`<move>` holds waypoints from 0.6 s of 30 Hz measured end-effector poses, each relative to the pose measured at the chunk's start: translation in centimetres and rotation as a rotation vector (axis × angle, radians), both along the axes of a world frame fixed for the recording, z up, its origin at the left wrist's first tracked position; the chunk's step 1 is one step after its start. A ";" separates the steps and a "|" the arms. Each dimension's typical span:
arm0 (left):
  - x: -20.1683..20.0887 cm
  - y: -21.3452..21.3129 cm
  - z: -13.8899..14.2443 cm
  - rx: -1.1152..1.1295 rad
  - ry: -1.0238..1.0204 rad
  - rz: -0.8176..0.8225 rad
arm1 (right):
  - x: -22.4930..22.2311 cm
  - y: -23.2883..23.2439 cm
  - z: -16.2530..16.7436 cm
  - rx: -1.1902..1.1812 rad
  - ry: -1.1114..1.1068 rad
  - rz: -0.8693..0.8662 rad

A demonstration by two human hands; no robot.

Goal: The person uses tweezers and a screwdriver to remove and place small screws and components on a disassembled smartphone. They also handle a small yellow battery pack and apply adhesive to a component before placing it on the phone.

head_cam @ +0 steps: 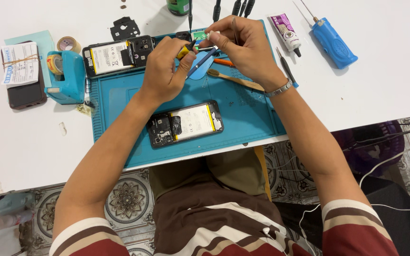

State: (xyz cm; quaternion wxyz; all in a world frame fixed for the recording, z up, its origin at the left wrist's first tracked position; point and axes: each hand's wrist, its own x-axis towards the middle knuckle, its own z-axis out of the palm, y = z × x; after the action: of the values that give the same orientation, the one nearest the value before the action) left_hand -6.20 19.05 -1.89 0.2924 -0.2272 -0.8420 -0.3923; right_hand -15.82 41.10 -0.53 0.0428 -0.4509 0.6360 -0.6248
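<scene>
Above the far part of a blue repair mat (124, 95), my left hand (167, 66) grips a small tool with a yellow and black handle (184, 50). My right hand (243, 45) pinches a small green circuit board (200, 35) between its fingertips, with a thin tool lying along its fingers. The two hands nearly touch. An opened phone (186, 123) with its white battery showing lies on the mat close to me. A second opened phone (115, 57) lies at the mat's far left corner.
A teal tape dispenser (65, 76) and a dark phone with a paper slip (22, 73) sit left of the mat. A glue tube (285, 32), a blue pen-like tool (333, 42), a wooden brush (236, 78) and several screwdrivers lie at the back and right. White cables hang lower right.
</scene>
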 end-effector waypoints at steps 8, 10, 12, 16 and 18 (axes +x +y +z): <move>0.0 0.1 -0.4 0.008 0.064 -0.026 | -0.4 -0.1 -0.4 -0.022 0.033 -0.015; 0.0 0.2 -0.4 0.016 0.030 -0.017 | -0.4 0.0 -0.5 -0.034 0.021 0.000; 0.1 0.2 -0.5 0.020 0.050 -0.027 | -0.4 0.0 -0.6 0.009 0.006 -0.034; 0.1 0.2 -0.4 0.020 0.027 -0.014 | -0.5 -0.1 -0.8 -0.041 0.030 0.047; 0.1 0.2 -0.4 0.029 0.019 -0.020 | -0.6 -0.1 -0.8 -0.056 0.021 0.082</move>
State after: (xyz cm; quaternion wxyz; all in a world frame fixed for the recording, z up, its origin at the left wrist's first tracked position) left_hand -6.07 19.28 -2.27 0.3000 -0.2350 -0.8311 -0.4050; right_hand -16.39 40.97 -1.35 0.0488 -0.4840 0.5997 -0.6354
